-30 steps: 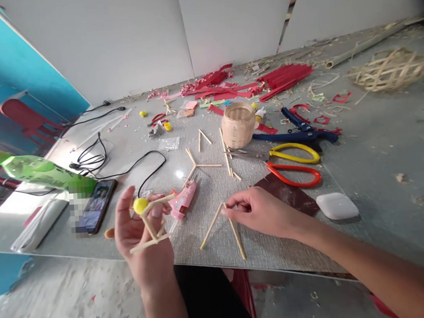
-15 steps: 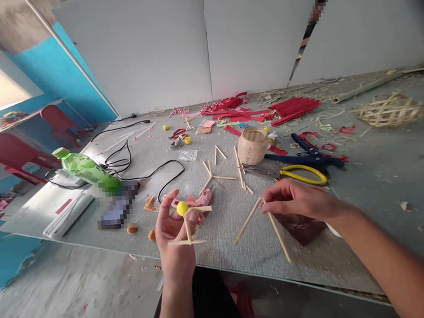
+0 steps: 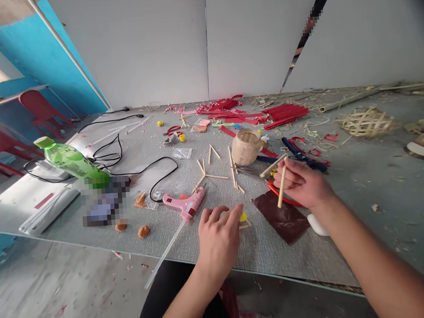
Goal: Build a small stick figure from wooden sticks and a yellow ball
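My left hand is palm down on the grey table, its fingers closed over a small stick figure with a yellow ball; only the ball and a stick end show. My right hand is raised above the table and grips two thin wooden sticks, one pointing down, one angled up to the left. A pink glue gun with a clear glue stick lies just left of my left hand. A dark red sheet lies between my hands.
A woven cup, loose sticks, scissors with red handles and blue pliers lie behind my hands. A green bottle, black cables and a phone sit at the left. Red paper strips and a bamboo ball lie farther back.
My left hand has turned palm down and brought the stick figure onto the table. My right hand has lifted the two sticks off the table and moved back to the right.
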`<state>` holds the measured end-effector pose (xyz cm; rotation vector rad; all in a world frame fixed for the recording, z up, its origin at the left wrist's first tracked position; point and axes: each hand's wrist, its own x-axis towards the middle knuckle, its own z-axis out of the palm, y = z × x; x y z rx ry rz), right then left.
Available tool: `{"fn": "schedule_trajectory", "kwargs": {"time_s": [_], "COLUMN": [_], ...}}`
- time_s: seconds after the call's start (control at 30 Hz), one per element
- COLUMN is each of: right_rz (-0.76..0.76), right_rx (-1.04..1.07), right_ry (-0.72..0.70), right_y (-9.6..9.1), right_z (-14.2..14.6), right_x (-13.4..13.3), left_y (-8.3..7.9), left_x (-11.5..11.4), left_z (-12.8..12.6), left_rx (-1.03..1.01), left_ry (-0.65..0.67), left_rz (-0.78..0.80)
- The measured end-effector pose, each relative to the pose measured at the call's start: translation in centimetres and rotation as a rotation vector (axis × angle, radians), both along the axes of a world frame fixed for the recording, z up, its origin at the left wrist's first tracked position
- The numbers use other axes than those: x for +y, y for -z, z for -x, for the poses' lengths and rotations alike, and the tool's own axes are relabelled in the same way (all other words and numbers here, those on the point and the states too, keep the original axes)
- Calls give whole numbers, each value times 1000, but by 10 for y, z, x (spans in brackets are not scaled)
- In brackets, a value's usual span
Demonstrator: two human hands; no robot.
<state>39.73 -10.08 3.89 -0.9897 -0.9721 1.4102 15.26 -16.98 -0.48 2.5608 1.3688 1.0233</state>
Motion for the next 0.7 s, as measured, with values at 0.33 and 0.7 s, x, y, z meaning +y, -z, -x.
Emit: {"fn": "schedule_trajectory", "kwargs": {"time_s": [0.33, 0.7], "right_rz": [-6, -27], "right_rx": [-148, -96], "right_ry": [-178, -280], "right_y": [17, 19], "right_z": [15, 22], "right_x": [1, 0], "left_y": [-8, -17], "left_x": [7, 23], "left_z": [16, 17], "left_rx": [-269, -151], "left_ry": [-122, 24], "left_rz": [560, 639]}}
